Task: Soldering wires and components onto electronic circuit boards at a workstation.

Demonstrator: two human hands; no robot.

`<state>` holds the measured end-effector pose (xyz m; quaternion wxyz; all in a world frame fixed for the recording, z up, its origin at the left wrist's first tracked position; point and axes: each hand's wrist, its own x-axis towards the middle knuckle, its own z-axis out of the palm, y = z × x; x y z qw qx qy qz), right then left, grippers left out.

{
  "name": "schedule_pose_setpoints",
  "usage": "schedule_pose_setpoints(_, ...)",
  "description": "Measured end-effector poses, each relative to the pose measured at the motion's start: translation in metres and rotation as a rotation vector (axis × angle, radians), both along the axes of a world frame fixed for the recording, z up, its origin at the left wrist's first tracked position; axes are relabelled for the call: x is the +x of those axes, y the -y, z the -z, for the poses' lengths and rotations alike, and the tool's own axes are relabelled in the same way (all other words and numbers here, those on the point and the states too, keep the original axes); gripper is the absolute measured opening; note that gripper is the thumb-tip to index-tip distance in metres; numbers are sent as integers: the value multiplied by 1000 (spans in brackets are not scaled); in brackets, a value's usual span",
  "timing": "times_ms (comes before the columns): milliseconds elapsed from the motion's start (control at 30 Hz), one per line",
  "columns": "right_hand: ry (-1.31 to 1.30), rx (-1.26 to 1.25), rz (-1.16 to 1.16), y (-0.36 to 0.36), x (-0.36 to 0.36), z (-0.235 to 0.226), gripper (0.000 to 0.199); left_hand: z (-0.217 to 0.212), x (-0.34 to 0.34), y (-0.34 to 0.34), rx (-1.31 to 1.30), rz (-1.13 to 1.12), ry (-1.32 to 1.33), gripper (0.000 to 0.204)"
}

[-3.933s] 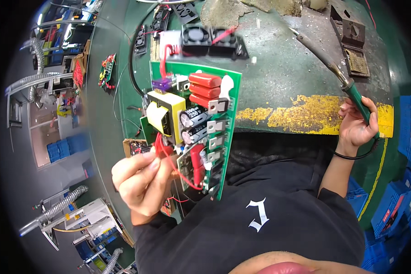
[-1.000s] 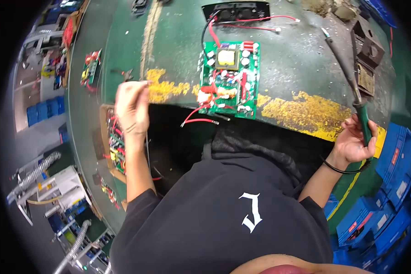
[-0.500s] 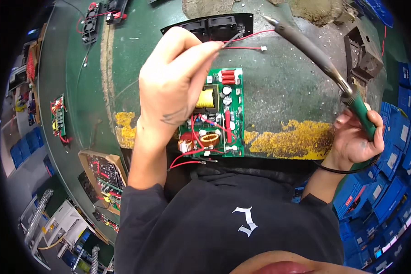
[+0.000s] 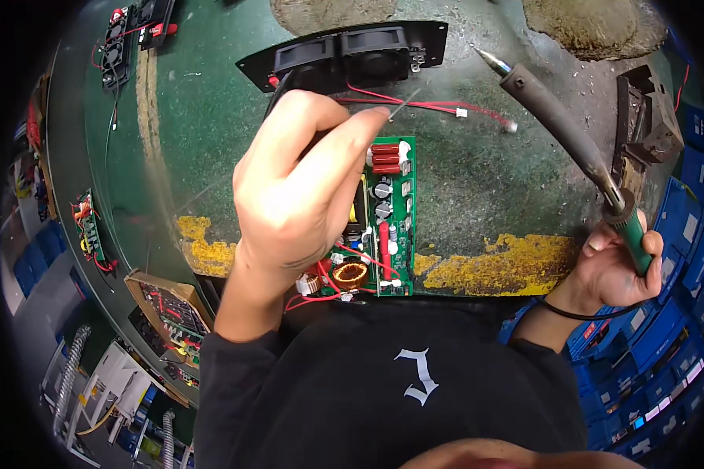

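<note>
A thin grey wire (image 4: 405,103) is pinched between the thumb and forefinger of my left hand (image 4: 289,180), its free end pointing up and away. Beneath that hand lies a green circuit board (image 4: 407,227) with red parts, capacitors, a copper coil and red leads; my hand covers its left part. On the right, my right hand (image 4: 614,262) grips the green handle of a soldering iron (image 4: 551,105). Its pointed metal tip is in the air, short of the fan panel. That black panel (image 4: 344,59) with two fans stands beyond the board, and red leads with white plugs trail from it.
A dark metal holder (image 4: 649,125) sits at the right, near a brown lump (image 4: 594,27) at the far edge. More fans (image 4: 116,55) and a small board (image 4: 90,227) lie left. A cardboard box of boards (image 4: 168,309) is near left. Blue bins (image 4: 680,273) line the right.
The fan panel, board and bench appear lower and larger in the view. My left hand, still pinching the wire, has shifted down slightly; the soldering iron has moved slightly right and down.
</note>
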<state>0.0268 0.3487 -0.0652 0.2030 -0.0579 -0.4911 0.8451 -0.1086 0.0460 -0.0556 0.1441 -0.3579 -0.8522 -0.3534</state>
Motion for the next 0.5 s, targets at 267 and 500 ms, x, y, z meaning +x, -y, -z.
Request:
schedule_pose_setpoints(267,57,17,-70,6,-7,3,39,3,4,1,16,-62,-30,32)
schedule_pose_setpoints(500,99,51,-115,9,-13,5,40,3,3,3,-12,-68,-11,32)
